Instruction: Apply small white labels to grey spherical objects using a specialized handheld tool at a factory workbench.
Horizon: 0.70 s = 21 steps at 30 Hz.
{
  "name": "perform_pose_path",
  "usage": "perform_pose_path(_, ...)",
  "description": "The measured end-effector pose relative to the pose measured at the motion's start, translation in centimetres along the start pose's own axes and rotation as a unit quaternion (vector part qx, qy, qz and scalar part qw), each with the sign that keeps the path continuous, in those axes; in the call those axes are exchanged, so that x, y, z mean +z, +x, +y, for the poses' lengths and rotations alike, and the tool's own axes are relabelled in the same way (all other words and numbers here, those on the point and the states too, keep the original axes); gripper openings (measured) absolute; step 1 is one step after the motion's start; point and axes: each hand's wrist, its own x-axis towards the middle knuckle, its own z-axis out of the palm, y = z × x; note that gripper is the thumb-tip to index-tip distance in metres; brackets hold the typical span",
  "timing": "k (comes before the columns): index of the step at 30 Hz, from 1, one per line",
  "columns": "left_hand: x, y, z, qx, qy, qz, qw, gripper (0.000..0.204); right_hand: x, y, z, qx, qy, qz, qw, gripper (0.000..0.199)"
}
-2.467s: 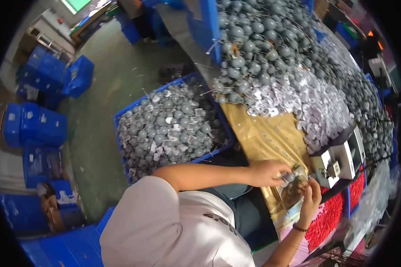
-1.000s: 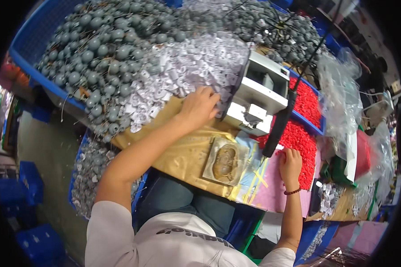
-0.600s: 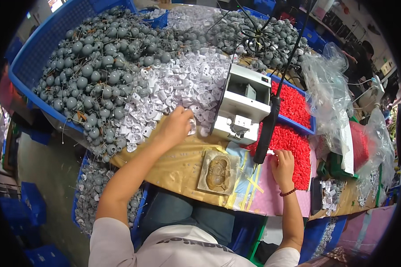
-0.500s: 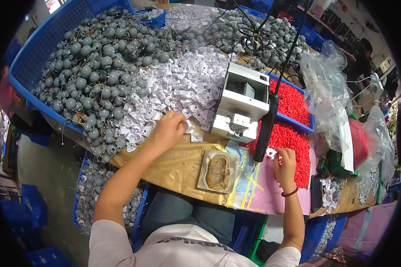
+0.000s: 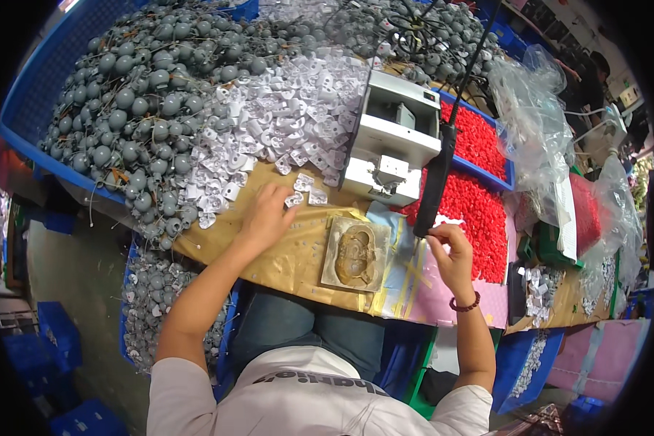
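My left hand [image 5: 266,218] rests on the brown-covered table with its fingers bent. Between its thumb and forefinger is a small white plastic piece [image 5: 293,199], with two similar pieces lying beside it. My right hand [image 5: 452,254] is closed in a pinch beside the lower end of a hanging black electric screwdriver [image 5: 437,174]; what it holds is hidden. A bare bit shows below the screwdriver. Between my hands lies a square mould-like block [image 5: 353,253] with a rounded hollow. A pile of white plastic pieces [image 5: 291,109] spreads beyond my left hand.
Grey round parts with wires [image 5: 138,102] are heaped at the left, partly in a blue crate [image 5: 33,87]. A white machine [image 5: 392,138] stands at the middle. Small red parts [image 5: 454,211] lie behind my right hand. Clear plastic bags [image 5: 534,131] hang at the right.
My left hand has drawn back toward me and a few white pieces now lie apart from the pile. My right hand has moved up and left to the screwdriver's lower end; the white piece at its fingertips no longer shows clearly.
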Motion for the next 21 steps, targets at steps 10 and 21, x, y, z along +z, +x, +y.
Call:
perform_pose_path(10,4.1,-2.3,8.5,0.143,-0.04,-0.126,0.981,0.032,7.1,1.2,-3.8,-0.221,0.012,-0.086,0.972,0.022)
perform_pose_path(21,-6.4,9.9,2.5,0.063,-0.097,0.003,0.993,0.03,9.1,0.3,-3.6,-0.274,-0.159,-0.135,0.939,0.03)
